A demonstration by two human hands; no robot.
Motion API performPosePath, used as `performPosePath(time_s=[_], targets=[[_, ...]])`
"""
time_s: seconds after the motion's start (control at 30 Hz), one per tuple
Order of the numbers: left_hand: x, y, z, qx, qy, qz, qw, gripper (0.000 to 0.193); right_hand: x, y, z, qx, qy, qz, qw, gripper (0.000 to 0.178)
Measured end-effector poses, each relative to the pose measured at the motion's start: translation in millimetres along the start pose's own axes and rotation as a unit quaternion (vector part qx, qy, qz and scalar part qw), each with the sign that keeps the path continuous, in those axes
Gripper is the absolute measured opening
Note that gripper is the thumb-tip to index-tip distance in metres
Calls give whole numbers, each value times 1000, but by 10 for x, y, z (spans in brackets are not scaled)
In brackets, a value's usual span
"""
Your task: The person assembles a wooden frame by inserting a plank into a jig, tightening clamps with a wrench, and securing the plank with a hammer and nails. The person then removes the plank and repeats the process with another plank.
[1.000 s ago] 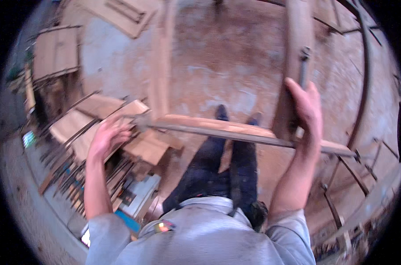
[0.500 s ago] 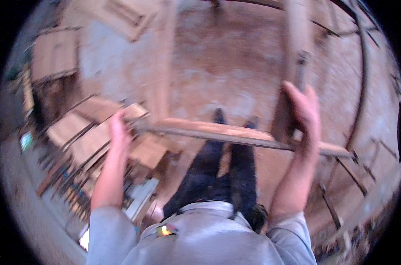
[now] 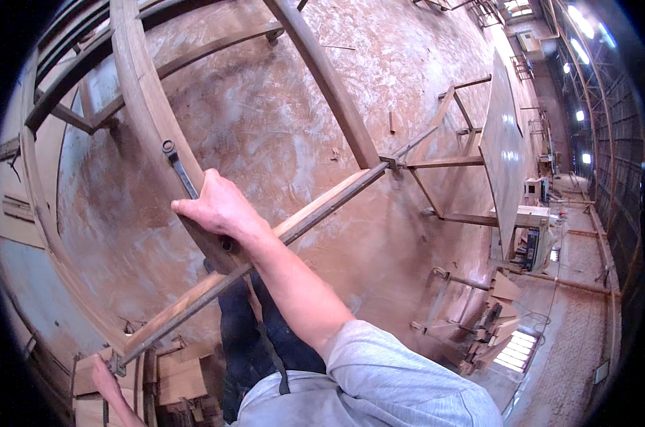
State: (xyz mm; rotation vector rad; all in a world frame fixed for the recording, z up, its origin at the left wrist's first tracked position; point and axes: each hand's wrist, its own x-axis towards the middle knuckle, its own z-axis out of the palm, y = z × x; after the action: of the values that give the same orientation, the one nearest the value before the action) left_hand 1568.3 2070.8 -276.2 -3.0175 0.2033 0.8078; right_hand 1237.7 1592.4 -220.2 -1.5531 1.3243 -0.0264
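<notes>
Left hand (image 3: 108, 381) is at the near left corner of the wooden frame (image 3: 333, 193), by one end of the bar clamp (image 3: 326, 210) lying along the near rail; whether its fingers are closed cannot be told. Farther right, the right hand (image 3: 216, 206) is closed on a wrench (image 3: 184, 171) against the broad board, its fingers mostly hidden. Handling the clamp seems the present step; a next move would call for steadying that corner. The frame's far end is cut off.

Blotched floor (image 3: 340, 85) bears a strip (image 3: 391, 122) — short, brown.
</notes>
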Motion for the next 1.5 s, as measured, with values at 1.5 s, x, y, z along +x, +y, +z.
performPosePath(time_s=[1.5], targets=[[-2215, 2491, 380, 12, 108, 586, 803, 21, -1559, 1554, -1777, 6, 23, -180, 983, 39]])
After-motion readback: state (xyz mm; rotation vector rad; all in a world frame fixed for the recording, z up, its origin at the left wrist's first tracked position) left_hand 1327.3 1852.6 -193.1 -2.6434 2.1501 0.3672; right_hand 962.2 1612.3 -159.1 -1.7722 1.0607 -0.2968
